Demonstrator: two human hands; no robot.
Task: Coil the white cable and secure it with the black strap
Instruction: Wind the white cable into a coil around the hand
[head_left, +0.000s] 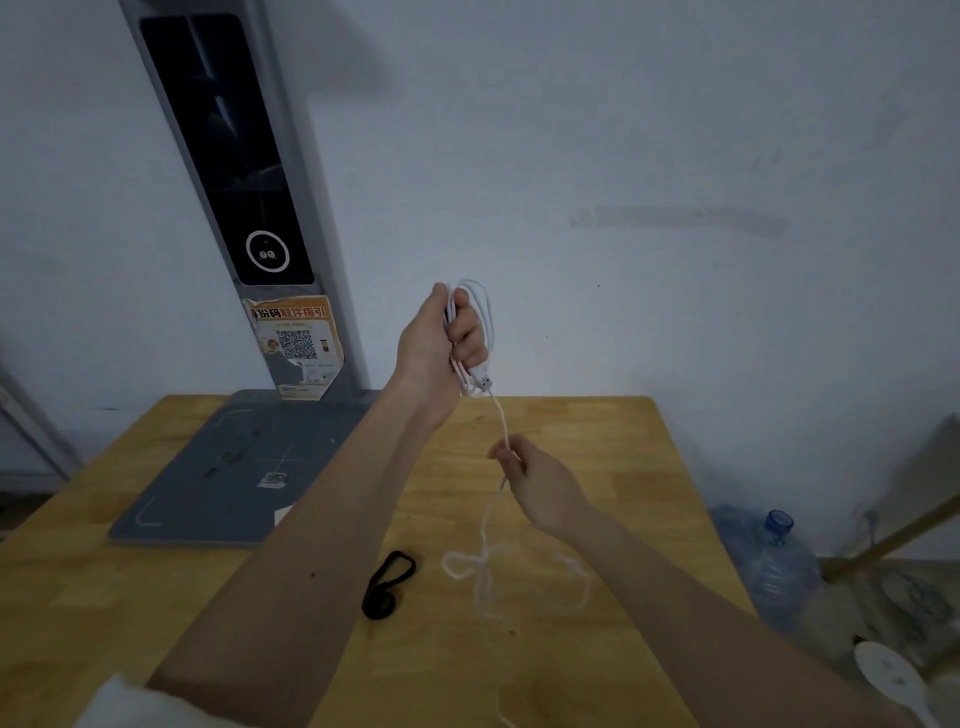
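Observation:
My left hand (439, 343) is raised above the wooden table (597, 467) and grips several loops of the white cable (485, 317), with its plug end poking out below the fist. From there one strand runs down to my right hand (535, 483), which pinches it between thumb and fingers. Below that hand the rest of the cable hangs blurred and lies in loose loops on the table near the front. The black strap (387, 584) lies on the table as a small loop, just left of those loose loops and between my two forearms.
A grey kiosk stand (234, 467) with a dark screen and an orange QR sticker occupies the table's back left. A blue water bottle (776, 561) and clutter sit on the floor past the table's right edge. A pale wall is close behind.

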